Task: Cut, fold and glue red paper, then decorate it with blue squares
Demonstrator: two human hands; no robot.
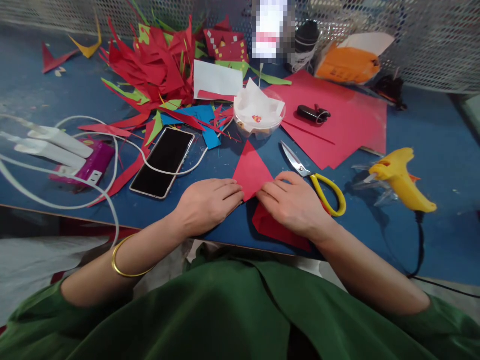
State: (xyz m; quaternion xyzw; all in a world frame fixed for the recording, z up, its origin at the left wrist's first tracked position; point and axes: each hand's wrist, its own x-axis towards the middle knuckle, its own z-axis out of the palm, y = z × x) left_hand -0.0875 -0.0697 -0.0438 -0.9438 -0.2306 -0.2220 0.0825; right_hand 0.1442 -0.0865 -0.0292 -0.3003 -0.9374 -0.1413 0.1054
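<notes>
Bright red paper with a pointed triangular top (pixel 252 167) lay near the front edge of the blue tabletop (pixel 221 166). It seemed partly folded: the peak looked formed, while a darker red paper flap (pixel 275 230) spread under your right hand (pixel 294 205); whether the two joined was hidden. Your left hand (pixel 208 205) and right hand touched the triangle's lower sides; whether their fingers were pinched together could not be told. Beyond lay yellow-handled metal scissors (pixel 303 171), flat, seemingly unfolded red paper sheets (pixel 352 127) and a heap of red and green paper pieces (pixel 161 65).
</notes>
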